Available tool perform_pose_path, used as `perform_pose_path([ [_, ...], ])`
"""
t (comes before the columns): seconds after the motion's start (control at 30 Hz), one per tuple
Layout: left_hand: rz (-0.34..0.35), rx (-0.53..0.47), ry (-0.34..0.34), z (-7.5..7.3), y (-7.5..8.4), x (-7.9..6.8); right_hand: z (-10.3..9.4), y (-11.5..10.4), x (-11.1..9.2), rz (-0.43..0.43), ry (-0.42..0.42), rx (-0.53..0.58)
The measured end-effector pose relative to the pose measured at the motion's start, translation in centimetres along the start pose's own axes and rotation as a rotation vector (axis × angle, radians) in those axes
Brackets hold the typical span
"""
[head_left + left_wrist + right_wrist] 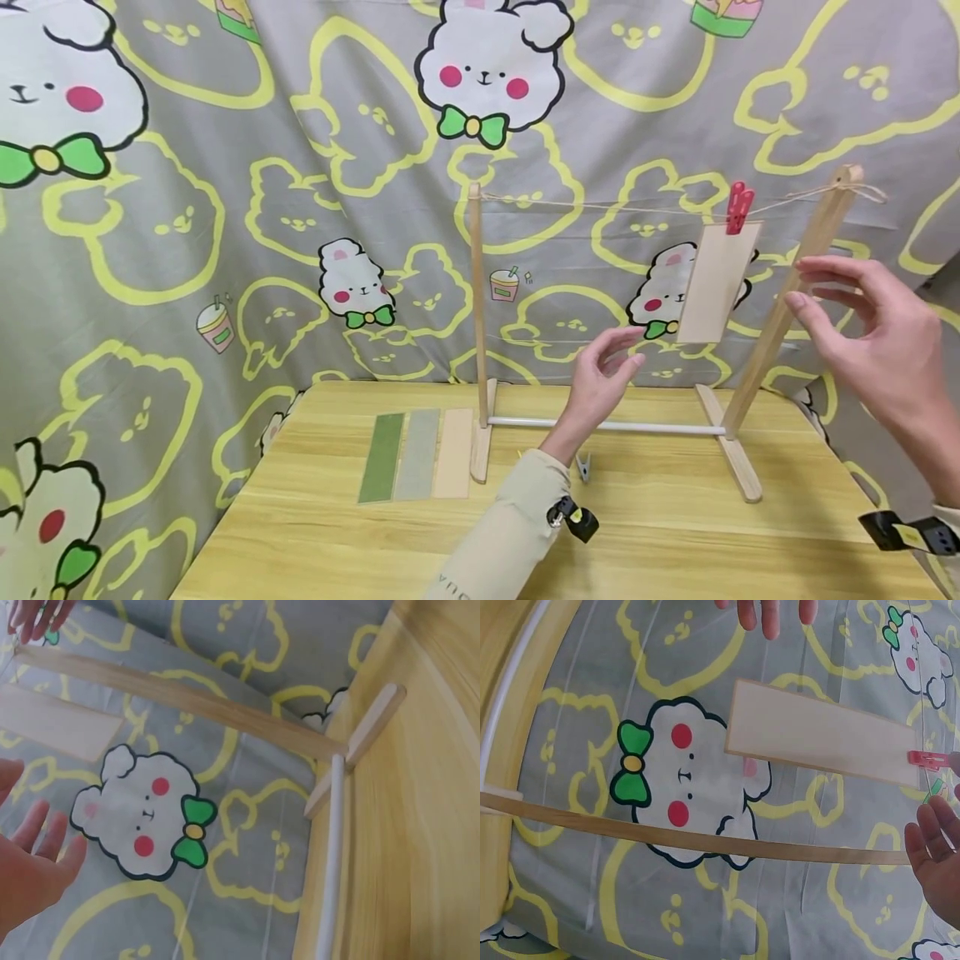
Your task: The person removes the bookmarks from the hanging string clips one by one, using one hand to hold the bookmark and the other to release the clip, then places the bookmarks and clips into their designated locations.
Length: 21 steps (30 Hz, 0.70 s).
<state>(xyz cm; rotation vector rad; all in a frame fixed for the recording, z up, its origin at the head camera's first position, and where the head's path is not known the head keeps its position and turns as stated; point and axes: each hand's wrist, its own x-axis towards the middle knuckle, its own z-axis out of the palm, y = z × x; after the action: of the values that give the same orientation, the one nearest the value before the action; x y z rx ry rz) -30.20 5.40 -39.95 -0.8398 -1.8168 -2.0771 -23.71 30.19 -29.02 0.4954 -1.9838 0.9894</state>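
A pale beige rectangular card (718,283) hangs from a string (600,205), held at its top edge by a red clothespin (738,208). To the right of the card, my right hand (881,329) is raised in front of the wooden post, fingers loosely bent and holding nothing. My left hand (603,379) hovers to the lower left of the card, relaxed, with nothing in it. In the right wrist view, the card (817,735) hangs apart from the left hand's fingertips (769,622), and the clothespin (928,760) lies close by the right hand (939,859).
The string runs between two wooden posts (478,308), joined low down by a white rod (645,427). Flat on the table (322,517) lie a green card (381,458), a grey card (417,454) and a beige card (454,454). A grey clothespin (584,468) lies beside the left forearm.
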Motion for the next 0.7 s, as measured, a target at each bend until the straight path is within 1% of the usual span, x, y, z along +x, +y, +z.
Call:
perform_pose_path([
  [0.17, 0.019, -0.005, -0.003, 0.5, -0.1, 0.5, 0.0, 0.1, 0.8, -0.021, -0.003, -0.028],
  [0.27, 0.03, -0.019, -0.001, 0.7, 0.1, 0.8, 0.0, 0.1, 1.3, -0.02, -0.011, -0.052],
  [0.37, 0.028, -0.029, 0.006, 0.9, 0.1, 1.0, 0.0, 0.2, 1.7, -0.025, -0.012, -0.071],
  [0.53, 0.013, -0.034, 0.004, 1.1, 0.2, 1.2, -0.1, 0.0, 2.5, -0.043, -0.001, -0.072],
  [0.7, 0.0, -0.035, -0.003, 1.3, 0.2, 1.4, -0.3, -0.1, 3.0, -0.025, -0.007, -0.104],
])
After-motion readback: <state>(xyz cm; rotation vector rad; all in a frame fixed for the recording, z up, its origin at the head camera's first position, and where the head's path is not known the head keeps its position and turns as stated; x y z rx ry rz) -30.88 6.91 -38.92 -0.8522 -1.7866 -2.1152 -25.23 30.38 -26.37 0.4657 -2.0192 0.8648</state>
